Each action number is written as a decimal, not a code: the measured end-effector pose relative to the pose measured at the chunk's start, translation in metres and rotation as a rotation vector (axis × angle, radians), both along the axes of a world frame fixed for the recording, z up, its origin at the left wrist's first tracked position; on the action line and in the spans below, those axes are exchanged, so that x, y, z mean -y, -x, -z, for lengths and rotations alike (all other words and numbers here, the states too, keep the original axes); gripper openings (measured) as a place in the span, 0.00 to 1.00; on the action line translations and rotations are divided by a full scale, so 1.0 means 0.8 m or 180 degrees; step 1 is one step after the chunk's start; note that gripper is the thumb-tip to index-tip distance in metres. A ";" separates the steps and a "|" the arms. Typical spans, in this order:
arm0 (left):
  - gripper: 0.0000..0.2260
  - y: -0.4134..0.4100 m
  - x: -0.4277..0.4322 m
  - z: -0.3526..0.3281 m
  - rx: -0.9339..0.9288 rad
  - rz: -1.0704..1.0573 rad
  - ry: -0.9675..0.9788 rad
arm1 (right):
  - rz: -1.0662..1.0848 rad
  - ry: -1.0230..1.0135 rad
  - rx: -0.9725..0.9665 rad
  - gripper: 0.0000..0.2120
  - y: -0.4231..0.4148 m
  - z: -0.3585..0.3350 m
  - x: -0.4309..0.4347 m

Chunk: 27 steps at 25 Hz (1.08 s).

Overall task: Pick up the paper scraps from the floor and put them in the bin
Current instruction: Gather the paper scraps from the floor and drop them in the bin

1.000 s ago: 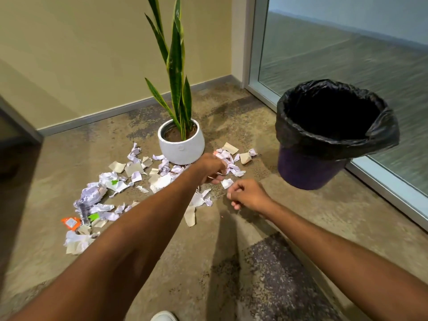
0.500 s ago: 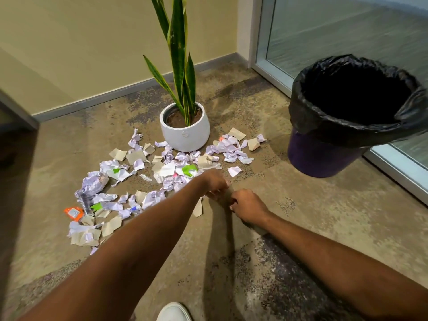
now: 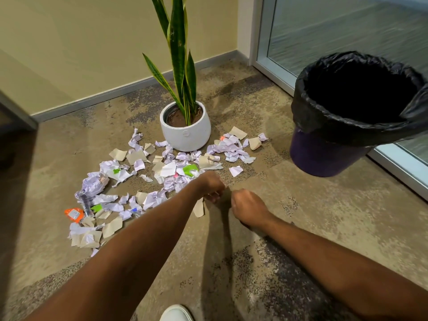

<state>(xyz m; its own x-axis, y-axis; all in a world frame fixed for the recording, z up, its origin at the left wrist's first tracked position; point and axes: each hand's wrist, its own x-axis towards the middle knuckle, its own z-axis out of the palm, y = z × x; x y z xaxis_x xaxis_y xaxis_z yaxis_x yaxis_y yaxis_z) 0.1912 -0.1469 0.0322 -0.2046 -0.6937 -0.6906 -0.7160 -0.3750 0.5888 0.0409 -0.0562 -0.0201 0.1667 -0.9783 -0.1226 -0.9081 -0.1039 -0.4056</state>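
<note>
Several white, lilac and beige paper scraps (image 3: 162, 172) lie scattered on the carpet in front of a plant pot, along with a few green bits. The purple bin (image 3: 324, 156) with a black liner stands at the right, its mouth dark inside. My left hand (image 3: 212, 185) hovers low at the near edge of the scraps, fingers curled, just above a beige scrap (image 3: 198, 208). My right hand (image 3: 245, 205) is a loose fist beside it, over bare carpet. I see no paper in either hand.
A white pot (image 3: 185, 135) with a tall snake plant stands behind the scraps. An orange wrapper (image 3: 74, 214) lies at the pile's left end. A glass door (image 3: 347, 31) runs behind the bin, and a yellow wall closes the back. My white shoe (image 3: 176, 313) shows at the bottom edge.
My view has moved closer and lower toward the floor. Both hands have come down to the near edge of the scraps and stay close together with fingers curled.
</note>
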 end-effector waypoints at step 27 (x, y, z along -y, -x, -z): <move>0.05 0.105 0.018 -0.028 -0.1068 -0.0855 0.0262 | 0.2587 0.1825 0.1801 0.15 0.293 -0.284 0.108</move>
